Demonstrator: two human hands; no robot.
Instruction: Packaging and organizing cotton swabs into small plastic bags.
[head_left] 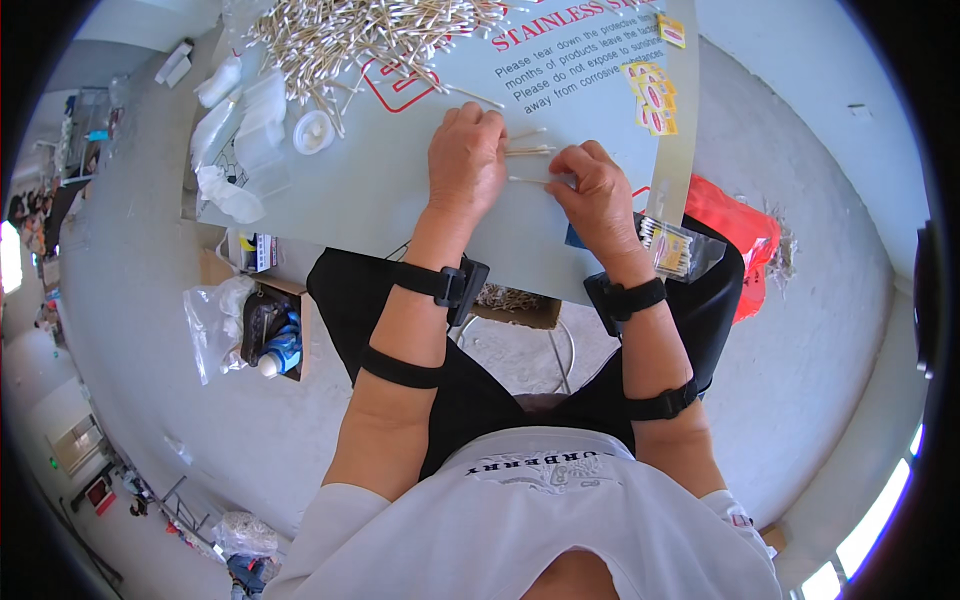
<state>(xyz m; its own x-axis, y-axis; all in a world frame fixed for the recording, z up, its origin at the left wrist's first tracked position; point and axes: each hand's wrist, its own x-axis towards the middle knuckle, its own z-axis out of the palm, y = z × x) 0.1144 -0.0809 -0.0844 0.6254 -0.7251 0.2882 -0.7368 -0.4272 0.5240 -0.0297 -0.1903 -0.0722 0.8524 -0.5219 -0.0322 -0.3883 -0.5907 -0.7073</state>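
Note:
Over the table, my left hand (468, 155) is closed, fingers curled around a few cotton swabs (530, 151) whose ends stick out to the right. Facing it, my right hand (595, 190) pinches one end of a single cotton swab (528, 180) between thumb and finger. Its other end points toward my left hand. A large loose pile of cotton swabs (370, 40) lies at the far side, and one stray swab (473, 96) rests just beyond my left hand. The fingertips of my left hand are partly hidden.
The printed table sheet (370, 190) holds clear plastic bags (260, 125) and a small round white container (313, 132) at left. Yellow labels (652, 98) lie at right. A bag of packed swabs (675, 250) sits by my right wrist. A red bag (735, 235) and an open box (290, 330) flank the table.

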